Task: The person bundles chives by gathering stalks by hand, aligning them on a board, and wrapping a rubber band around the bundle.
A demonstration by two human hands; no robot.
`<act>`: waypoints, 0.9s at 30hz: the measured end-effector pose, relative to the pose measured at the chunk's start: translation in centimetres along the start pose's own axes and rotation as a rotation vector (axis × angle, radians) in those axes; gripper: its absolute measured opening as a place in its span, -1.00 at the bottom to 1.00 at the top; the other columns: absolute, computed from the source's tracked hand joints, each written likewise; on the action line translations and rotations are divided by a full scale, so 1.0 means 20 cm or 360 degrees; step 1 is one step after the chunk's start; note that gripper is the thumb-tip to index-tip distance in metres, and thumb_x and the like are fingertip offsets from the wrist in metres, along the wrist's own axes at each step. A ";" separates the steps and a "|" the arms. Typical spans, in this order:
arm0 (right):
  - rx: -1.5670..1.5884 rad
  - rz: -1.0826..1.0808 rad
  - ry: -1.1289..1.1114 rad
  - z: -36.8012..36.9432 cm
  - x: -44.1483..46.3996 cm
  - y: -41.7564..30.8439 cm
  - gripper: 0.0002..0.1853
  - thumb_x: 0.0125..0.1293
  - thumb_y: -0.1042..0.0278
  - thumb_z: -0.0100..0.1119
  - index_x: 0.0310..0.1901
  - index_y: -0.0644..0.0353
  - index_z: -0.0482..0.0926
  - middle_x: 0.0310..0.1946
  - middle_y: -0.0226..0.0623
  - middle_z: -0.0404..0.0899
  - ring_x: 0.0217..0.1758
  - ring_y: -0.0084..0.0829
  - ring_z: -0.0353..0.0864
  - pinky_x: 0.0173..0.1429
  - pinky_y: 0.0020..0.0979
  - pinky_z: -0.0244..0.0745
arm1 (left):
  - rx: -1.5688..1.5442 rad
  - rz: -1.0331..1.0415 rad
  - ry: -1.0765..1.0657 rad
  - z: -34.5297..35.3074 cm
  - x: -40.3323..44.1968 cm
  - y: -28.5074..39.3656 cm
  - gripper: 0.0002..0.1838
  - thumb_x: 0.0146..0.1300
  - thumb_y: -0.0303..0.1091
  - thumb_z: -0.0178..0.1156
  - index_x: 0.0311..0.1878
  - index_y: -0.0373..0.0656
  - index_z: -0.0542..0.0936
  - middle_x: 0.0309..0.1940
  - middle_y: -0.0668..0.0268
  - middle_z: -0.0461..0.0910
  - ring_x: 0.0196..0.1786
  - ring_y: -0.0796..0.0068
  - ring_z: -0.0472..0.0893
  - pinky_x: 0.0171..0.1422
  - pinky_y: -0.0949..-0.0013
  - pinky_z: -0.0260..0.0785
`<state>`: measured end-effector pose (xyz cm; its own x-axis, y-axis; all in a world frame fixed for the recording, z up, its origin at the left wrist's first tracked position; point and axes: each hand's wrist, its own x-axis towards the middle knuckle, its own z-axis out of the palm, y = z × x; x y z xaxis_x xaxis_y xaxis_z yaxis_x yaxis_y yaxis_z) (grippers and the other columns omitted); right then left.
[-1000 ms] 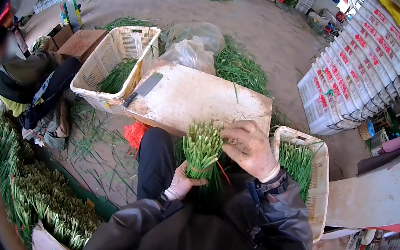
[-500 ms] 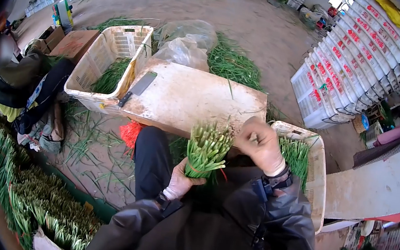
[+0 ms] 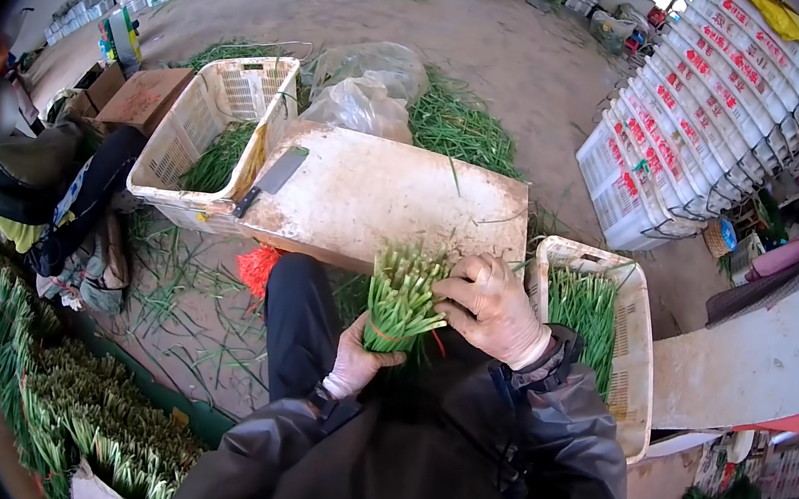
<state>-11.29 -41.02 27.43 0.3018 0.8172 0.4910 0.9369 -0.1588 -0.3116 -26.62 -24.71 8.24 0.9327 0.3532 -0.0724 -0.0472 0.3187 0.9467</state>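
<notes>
A bunch of garlic chives (image 3: 401, 300) stands in front of my lap with its pale cut ends up and a red band round it. My left hand (image 3: 360, 357), in a thin whitish glove, is wrapped round its lower part. My right hand (image 3: 494, 310), also gloved, has its fingers bent together against the upper right edge of the bunch. Whatever lies between those fingertips is hidden. Behind the bunch is a worn board (image 3: 397, 189), with a knife (image 3: 272, 179) lying on its left end.
White crates of chives flank me, one at the left (image 3: 155, 152) and one at the right (image 3: 642, 362). Many upright bunches (image 3: 107, 403) fill the lower left. A seated person (image 3: 46, 173) is at the left. Stacked crates (image 3: 709, 119) rise at the right.
My right hand has come down and left from above the board's near edge to the top of the bunch. My left hand keeps its hold, and the view has shifted slightly.
</notes>
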 end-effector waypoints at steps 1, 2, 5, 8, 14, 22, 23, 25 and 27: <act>-0.0042 -0.0006 -0.0015 -0.01 -0.01 0.01 -0.73 0.09 0.42 0.51 -0.15 0.03 0.71 -0.18 -0.36 0.55 -0.03 -0.20 0.58 0.13 -0.17 0.47 | 0.0017 0.0008 0.0004 0.00 0.00 0.00 -0.18 -0.09 -0.67 0.63 0.35 -0.25 0.56 0.15 0.34 0.73 0.16 0.51 0.63 0.39 0.34 0.47; -0.0082 -0.0010 -0.0030 -0.01 -0.01 0.01 -0.75 0.09 0.42 0.50 -0.17 0.02 0.69 -0.18 -0.36 0.54 -0.04 -0.21 0.57 0.13 -0.17 0.45 | 0.0035 0.0015 0.0007 0.00 0.00 0.00 -0.17 -0.09 -0.66 0.63 0.34 -0.25 0.56 0.15 0.34 0.73 0.16 0.51 0.63 0.39 0.34 0.47; -0.0126 -0.0076 -0.0030 -0.02 -0.03 0.00 -0.78 0.11 0.43 0.47 -0.21 0.02 0.66 -0.18 -0.35 0.52 0.00 -0.21 0.54 0.16 -0.16 0.42 | 0.0068 0.0027 -0.0005 -0.01 0.00 -0.02 -0.18 -0.11 -0.67 0.63 0.33 -0.26 0.57 0.14 0.34 0.73 0.15 0.51 0.64 0.38 0.34 0.47; -0.0125 -0.0043 -0.0095 -0.03 -0.06 0.00 -0.78 0.11 0.43 0.46 -0.21 0.04 0.65 -0.16 -0.33 0.51 0.04 -0.19 0.53 0.18 -0.15 0.41 | -0.0005 -0.0008 -0.0037 -0.01 0.01 -0.02 -0.18 -0.11 -0.67 0.63 0.32 -0.26 0.57 0.13 0.34 0.73 0.15 0.51 0.64 0.39 0.34 0.48; 0.0622 0.0411 0.0158 0.08 -0.16 0.05 -0.86 0.27 0.48 0.40 -0.22 0.15 0.59 -0.24 -0.30 0.50 -0.12 -0.23 0.54 0.02 -0.28 0.45 | -0.0047 -0.0033 -0.0070 0.00 0.01 -0.01 -0.18 -0.12 -0.66 0.65 0.32 -0.25 0.58 0.12 0.35 0.74 0.16 0.51 0.65 0.38 0.33 0.49; 0.0748 0.1241 0.0571 0.17 -0.36 0.44 -0.76 0.57 0.27 0.22 0.07 0.27 0.64 -0.23 -0.39 0.67 -0.16 -0.51 0.62 0.05 -0.42 0.54 | -0.0117 -0.0095 -0.0064 -0.01 0.01 -0.03 -0.14 -0.14 -0.68 0.66 0.35 -0.25 0.57 0.16 0.32 0.73 0.20 0.49 0.65 0.40 0.31 0.49; -0.0010 0.1139 0.0300 0.16 -0.36 0.45 -0.71 0.52 0.28 0.27 0.14 0.25 0.66 -0.23 -0.39 0.71 -0.14 -0.53 0.67 0.04 -0.43 0.55 | -0.0072 -0.0099 -0.0058 -0.02 0.00 -0.02 -0.13 -0.14 -0.68 0.65 0.35 -0.25 0.57 0.16 0.32 0.73 0.19 0.49 0.65 0.41 0.31 0.49; 0.0360 0.1075 0.0398 0.12 -0.33 0.42 -0.65 0.48 0.29 0.32 0.20 0.24 0.65 -0.20 -0.33 0.74 -0.12 -0.49 0.70 0.05 -0.42 0.57 | 0.0010 -0.0085 -0.0038 -0.01 0.01 -0.01 -0.12 -0.14 -0.69 0.65 0.36 -0.25 0.56 0.16 0.31 0.73 0.19 0.48 0.65 0.41 0.31 0.49; 0.0614 0.1118 0.0363 0.07 -0.30 0.37 -0.60 0.45 0.29 0.36 0.26 0.19 0.63 0.02 -0.18 0.78 -0.01 -0.23 0.76 0.14 -0.30 0.61 | -0.0047 -0.0106 -0.0072 -0.01 0.01 -0.02 -0.09 -0.13 -0.67 0.65 0.41 -0.21 0.54 0.18 0.31 0.73 0.20 0.47 0.65 0.43 0.31 0.47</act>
<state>-6.42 -46.35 21.13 0.8609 0.4600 0.2176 0.4030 -0.3550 -0.8436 -26.51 -24.60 7.74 0.9493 0.2906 -0.1201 0.0056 0.3661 0.9305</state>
